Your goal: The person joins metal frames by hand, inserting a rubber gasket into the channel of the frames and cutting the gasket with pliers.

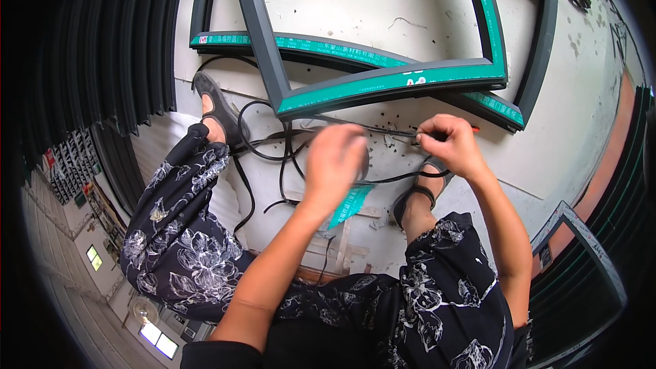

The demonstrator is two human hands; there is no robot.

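A thin black rubber strip (389,129) stretches toward my right hand (447,145), whose thumb and fingers are pinched on it. A small red-orange piece (475,129) shows just beyond those fingers; its kind is hidden. My left hand (335,160), smeared by motion, is over the loose loops of the strip, and whether it grips anything does not show. Just ahead of both hands lies a dark grey window frame (259,27) with green protective film along its edges. It rests across a second, similar frame (540,61).
My feet, in dark shoes (225,106), stand either side of the coiled strip. A scrap of green film (350,206) lies between my legs. Dark profiles (102,34) stand in a row at the left. Small debris dots the pale surface. Another frame (581,246) leans at the right.
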